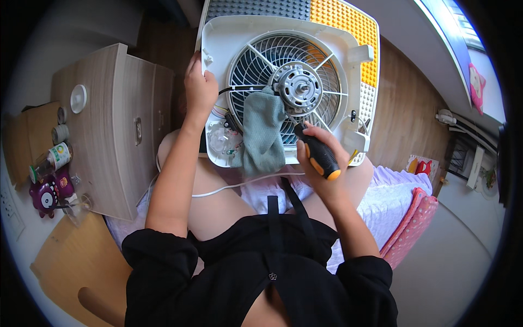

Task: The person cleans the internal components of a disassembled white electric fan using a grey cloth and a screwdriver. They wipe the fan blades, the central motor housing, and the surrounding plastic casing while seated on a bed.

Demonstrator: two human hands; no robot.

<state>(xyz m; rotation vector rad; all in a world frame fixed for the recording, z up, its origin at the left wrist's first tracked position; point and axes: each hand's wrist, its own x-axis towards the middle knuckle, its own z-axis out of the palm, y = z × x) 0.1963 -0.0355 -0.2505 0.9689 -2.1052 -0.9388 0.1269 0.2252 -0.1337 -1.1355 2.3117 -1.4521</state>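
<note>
A white square fan housing (218, 38) lies across a table with studded panels, over my lap. Inside its round wire grille (256, 54) sits a silver motor (298, 90) with a bare shaft. My left hand (199, 84) grips the left rim of the housing, fingers wrapped over its edge. In my right hand (325, 155) is a black and orange screwdriver (321, 157), pointing up and left toward the lower part of the grille; its tip is hard to make out. A grey-green cloth (263, 128) drapes over the grille beside the motor, beside a clear plastic part with wires (224, 139).
Under the housing, the table top (344, 24) has grey, yellow and white studs. A white cord (239, 185) crosses my lap. To the left stands a wooden drawer cabinet (103, 136) with a purple toy (52, 193) and a bottle (54, 159) beyond. A pink dotted cloth (411, 226) lies right.
</note>
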